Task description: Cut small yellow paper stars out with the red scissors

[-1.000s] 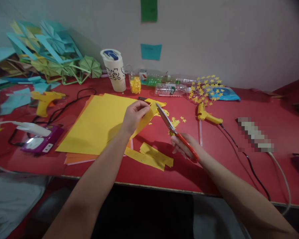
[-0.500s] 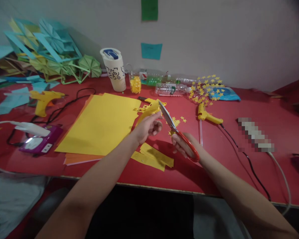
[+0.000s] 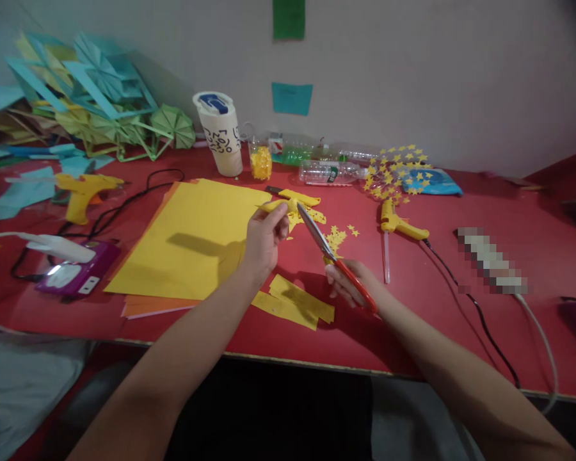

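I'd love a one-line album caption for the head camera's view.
Yellow paper in the left fingers, scissors in the right fingers, and stars scattered on a red table.

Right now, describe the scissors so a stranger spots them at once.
On the red table, find the large yellow sheets. To their right, the right hand holds the scissors, tips near the left hand. Red handles and silver blades distinguish them from the yellow paper strips.
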### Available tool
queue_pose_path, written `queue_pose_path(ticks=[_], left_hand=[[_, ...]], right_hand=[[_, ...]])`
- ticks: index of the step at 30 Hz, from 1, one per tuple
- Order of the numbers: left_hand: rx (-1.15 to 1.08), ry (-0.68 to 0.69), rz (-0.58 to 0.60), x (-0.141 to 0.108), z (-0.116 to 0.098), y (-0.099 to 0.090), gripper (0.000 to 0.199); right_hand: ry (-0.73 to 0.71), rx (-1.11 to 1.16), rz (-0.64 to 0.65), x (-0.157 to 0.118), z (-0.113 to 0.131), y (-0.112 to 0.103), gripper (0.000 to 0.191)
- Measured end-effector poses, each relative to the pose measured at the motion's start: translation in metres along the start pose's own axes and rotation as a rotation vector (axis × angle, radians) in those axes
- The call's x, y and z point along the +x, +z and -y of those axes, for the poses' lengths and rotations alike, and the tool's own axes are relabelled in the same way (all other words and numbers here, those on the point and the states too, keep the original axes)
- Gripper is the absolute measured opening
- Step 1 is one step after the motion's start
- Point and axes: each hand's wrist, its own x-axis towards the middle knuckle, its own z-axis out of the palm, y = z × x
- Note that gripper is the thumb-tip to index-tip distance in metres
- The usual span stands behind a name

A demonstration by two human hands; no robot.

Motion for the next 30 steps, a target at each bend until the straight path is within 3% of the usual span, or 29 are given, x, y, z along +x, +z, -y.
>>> queue_pose_path(ticks=[5, 15, 30], left_hand=[[0.022, 0.018, -0.029, -0.0010, -0.0003, 0.0005, 0.017], [0.154, 0.108, 0.069, -0.0008, 0.0017, -0.0020, 0.017], [0.197, 0.074, 0.050, -0.0038, -0.0016, 0.0005, 0.023]], right_hand=[[0.002, 0.008, 0.020, -0.0003, -0.0004, 0.0018, 0.048], [-0.011, 0.030, 0.011, -0.0022, 0.0011, 0.0029, 0.046], [-0.017, -0.010, 0.026, -0.0057, 0.0062, 0.0015, 0.046]])
